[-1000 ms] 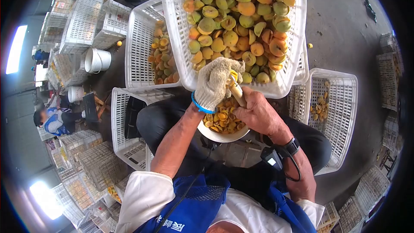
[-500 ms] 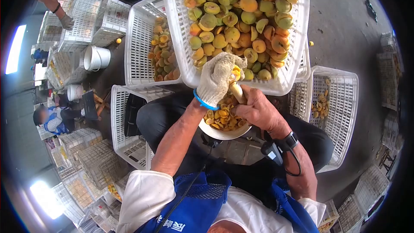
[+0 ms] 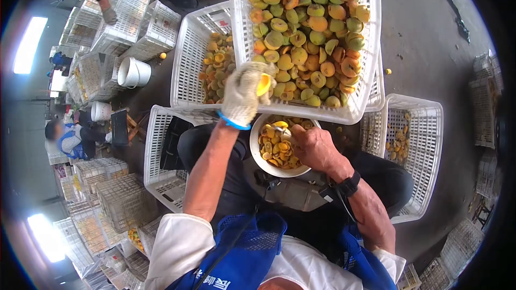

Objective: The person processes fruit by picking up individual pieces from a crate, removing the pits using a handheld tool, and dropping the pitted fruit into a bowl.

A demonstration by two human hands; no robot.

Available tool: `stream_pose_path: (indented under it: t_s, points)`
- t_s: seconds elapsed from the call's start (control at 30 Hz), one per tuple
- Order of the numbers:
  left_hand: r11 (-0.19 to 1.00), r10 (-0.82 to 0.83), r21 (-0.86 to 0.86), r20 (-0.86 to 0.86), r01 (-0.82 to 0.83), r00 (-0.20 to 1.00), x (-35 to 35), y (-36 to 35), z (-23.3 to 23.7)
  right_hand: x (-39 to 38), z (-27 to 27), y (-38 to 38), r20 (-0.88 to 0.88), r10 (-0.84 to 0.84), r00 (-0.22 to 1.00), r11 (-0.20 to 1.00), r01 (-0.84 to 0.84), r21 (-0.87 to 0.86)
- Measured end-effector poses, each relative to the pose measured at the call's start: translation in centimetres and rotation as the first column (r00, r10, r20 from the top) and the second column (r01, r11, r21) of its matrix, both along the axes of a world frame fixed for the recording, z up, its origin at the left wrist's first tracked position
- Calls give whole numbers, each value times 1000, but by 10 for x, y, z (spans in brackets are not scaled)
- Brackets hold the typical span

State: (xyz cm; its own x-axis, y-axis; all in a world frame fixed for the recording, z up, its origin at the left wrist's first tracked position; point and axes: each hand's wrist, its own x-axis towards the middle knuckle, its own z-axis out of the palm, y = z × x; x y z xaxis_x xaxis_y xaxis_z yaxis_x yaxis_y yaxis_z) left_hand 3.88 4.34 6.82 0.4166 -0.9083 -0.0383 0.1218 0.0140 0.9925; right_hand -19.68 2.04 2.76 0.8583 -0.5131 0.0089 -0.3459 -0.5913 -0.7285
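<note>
My left hand (image 3: 241,94), in a knitted work glove with a blue cuff, is closed around a yellow fruit half (image 3: 263,84), peach- or apricot-like, cut face up. It is over the near left corner of a white crate (image 3: 301,110) piled with green and orange fruit halves (image 3: 301,48). Bare, my right hand (image 3: 318,149) grips a small pale-handled tool (image 3: 286,133); the handle is mostly hidden by the fingers. The tool's tip is above a white bucket (image 3: 257,156) between my knees, with orange-yellow fruit pieces (image 3: 279,150) in it. A yellow piece lies at the tip.
Left of the full crate stands another crate (image 3: 180,59) of fruit halves. A crate (image 3: 430,156) with yellow pieces is by my right knee, and another (image 3: 153,156) by my left. White buckets (image 3: 134,72), stacked crates (image 3: 126,204) and two other people are at left.
My left hand has moved left, away from the tool, with the fruit half in it. My right hand has lowered the tool over the bucket. The view has shifted slightly.
</note>
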Motion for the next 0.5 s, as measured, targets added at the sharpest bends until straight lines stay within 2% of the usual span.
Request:
stream_pose_path:
  t_s: [0.03,0.1,0.17,0.23,0.27,0.3,0.33,0.37,0.4,0.43,0.47,0.5]
  points:
    - [999,-21,-29,38,22,999,13,4,2,-1,7,-1,1,-1,1000,1000,1,-6]
    - [994,44,-99,45,-39,998,25,9,24,-1,18,-3,31,0,1000,995,-3,104]
    - [988,109,-119,63,-101,992,51,7,29,-5,21,7,31,26,999,986,-31,164]
    - [993,78,-88,51,-73,996,85,2,37,-12,22,12,25,47,999,974,-52,219]
    - [988,154,-104,595,-115,789,96,-6,46,-16,19,14,48,62,997,943,-75,325]
    - [980,175,-136,935,-142,308,103,-13,58,-18,15,17,74,78,994,897,-102,430]
    - [952,127,-75,979,-297,158,106,-13,62,-19,4,22,-122,78,989,950,-37,311]
    - [896,54,-44,998,-442,10,109,-16,64,-21,-3,24,-121,75,990,948,-33,318]
    - [928,185,-166,982,-333,27,108,-13,64,-22,-10,23,-66,31,997,947,-8,322]
    - [931,174,-155,984,-330,29,103,-5,59,-25,-15,24,-16,-7,1000,942,12,335]
    - [931,86,78,903,-356,422,74,8,70,-26,-11,17,66,31,997,919,-54,390]
    - [908,21,301,664,-293,748,48,20,74,-25,-25,18,29,-14,999,853,-3,522]
